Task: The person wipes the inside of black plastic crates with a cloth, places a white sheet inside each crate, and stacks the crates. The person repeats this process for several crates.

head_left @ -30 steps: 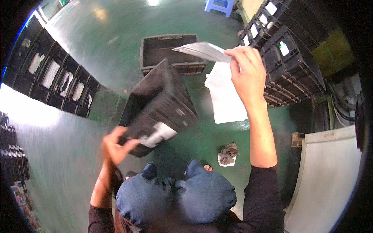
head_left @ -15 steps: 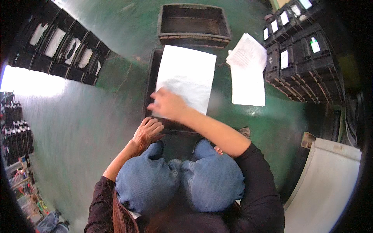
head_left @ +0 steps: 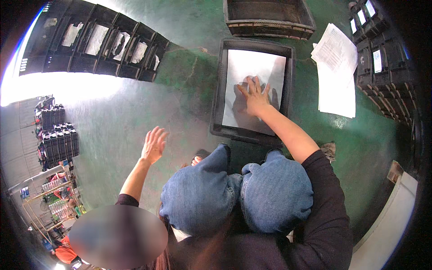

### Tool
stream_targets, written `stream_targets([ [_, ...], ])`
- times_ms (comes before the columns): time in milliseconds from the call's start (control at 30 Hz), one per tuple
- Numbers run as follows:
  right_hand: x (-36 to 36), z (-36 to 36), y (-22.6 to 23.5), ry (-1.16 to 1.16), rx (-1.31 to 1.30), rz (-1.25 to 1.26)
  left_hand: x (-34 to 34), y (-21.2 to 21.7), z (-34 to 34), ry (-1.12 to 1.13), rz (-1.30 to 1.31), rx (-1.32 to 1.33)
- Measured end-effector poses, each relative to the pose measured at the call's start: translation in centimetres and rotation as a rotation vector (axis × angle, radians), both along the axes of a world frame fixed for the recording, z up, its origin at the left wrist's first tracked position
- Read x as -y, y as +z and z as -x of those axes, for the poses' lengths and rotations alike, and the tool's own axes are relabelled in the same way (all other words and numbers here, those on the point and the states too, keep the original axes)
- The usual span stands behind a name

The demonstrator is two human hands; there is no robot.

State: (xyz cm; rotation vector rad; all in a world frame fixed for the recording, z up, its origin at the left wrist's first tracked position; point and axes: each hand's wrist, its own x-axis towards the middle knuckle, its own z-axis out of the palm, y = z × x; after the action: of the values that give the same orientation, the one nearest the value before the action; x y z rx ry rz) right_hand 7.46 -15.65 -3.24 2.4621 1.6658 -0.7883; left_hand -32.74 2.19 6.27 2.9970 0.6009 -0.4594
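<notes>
A black plastic crate (head_left: 216, 108) sits on the floor in front of my knees, with a white sheet of paper (head_left: 243, 63) lying down inside its walls. Over that paper my right hand (head_left: 256, 96) is spread flat, fingers apart and holding nothing; its dark shadow falls on the sheet. Whether the palm presses on the paper I cannot tell for sure. My left hand (head_left: 155, 145) hangs in the air left of the crate, empty, its fingers stretched out.
A second black crate (head_left: 270, 29) stands just beyond. Loose printed sheets (head_left: 337, 90) lie on the floor to the right. Black crates with paper labels are stacked at the far left (head_left: 85, 67) and right (head_left: 382, 85). A shelf with bottles (head_left: 58, 209) stands lower left.
The white sheet has gone from lying over the crate's rim to lying inside it. My right hand has spread out over it. My left hand has left the crate's near edge, moving left. The view has shifted.
</notes>
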Motion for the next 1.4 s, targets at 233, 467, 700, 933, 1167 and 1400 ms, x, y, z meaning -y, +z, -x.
stream_targets([
  [233,0.3,-0.3,0.2,-0.025,-0.051,0.151,2.2,-2.2,-7.9,0.453,0.22,0.383],
  [467,0.2,0.1,1.0,-0.085,-0.055,0.063,8.6,-5.2,-19.1,0.54,0.6,0.47],
  [700,1.8,-0.3,9.9,-0.096,-0.235,-1.022,11.0,-5.4,-12.4,0.984,0.629,0.705],
  [933,7.1,-4.1,9.8,-0.554,-0.241,-0.913,12.8,-5.8,-0.2,1.5,0.548,1.312],
  [1167,14.3,-3.4,6.2,-0.599,-0.217,-0.713,10.0,-5.7,8.9,1.568,0.208,1.397],
  [1400,19.0,-3.0,2.1,-0.395,-0.131,-0.432,-1.8,-9.5,12.5,1.651,-0.025,1.111],
])
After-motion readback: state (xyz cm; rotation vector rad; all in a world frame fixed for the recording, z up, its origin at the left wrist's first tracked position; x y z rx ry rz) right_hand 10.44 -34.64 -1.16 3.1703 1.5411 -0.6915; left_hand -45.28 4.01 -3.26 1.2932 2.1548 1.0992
